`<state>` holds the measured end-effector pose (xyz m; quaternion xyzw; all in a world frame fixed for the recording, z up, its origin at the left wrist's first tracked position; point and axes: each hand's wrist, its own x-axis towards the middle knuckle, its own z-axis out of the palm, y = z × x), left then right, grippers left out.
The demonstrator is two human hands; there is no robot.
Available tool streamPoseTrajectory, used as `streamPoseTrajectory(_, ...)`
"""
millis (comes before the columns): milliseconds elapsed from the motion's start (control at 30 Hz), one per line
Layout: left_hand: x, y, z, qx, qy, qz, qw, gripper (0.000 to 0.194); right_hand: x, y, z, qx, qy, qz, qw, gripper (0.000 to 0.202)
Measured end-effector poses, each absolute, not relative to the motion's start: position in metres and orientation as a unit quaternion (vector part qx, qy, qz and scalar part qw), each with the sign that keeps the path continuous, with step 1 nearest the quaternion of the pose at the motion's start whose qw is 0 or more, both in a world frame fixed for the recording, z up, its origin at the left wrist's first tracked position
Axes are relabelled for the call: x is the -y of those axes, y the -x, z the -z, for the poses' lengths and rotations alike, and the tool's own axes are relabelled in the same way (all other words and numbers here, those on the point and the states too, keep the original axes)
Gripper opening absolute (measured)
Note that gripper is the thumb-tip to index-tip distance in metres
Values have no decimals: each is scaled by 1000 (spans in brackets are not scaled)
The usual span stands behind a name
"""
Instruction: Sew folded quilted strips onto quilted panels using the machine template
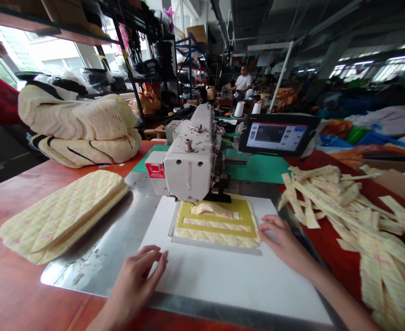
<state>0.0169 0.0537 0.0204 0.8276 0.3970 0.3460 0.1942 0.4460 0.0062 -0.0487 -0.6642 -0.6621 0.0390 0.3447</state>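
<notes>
A yellow quilted fabric piece lies under a slotted olive-yellow plate beneath the head of a white sewing machine. A patterned fabric strip arches up from the plate's upper slot. My left hand hovers over the near left part of a white sheet, fingers loosely bent and apart, with nothing in them. My right hand is at the right edge of the quilted piece, its fingers apart. Whether its fingertips touch that edge I cannot tell.
A stack of quilted pieces lies at left, with bundled padded fabric behind it. Loose fabric strips are heaped at right. A control screen and thread cones stand behind. A co-worker is far back.
</notes>
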Motion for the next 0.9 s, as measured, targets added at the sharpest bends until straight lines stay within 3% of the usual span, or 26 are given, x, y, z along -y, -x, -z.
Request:
streamPoseTrajectory(233,-50,-33,-20,-360,-845,-326,226,32,-2,-434,48,663,673,-3,330,14)
streamPoseTrajectory(433,-44,-36,-17,-387,-825,-353,210,5,1,-443,43,684,667,66,289,15)
streamPoseTrajectory(633,-43,-26,-24,-375,-854,-349,93,13,31,-520,1,585,726,334,136,21)
streamPoseTrajectory(733,-43,-33,-31,-317,-882,-338,88,27,27,-532,-28,564,737,363,83,25)
streamPoseTrajectory(900,-30,-52,-40,-244,-877,-370,186,39,-8,-525,-47,569,743,352,11,25)
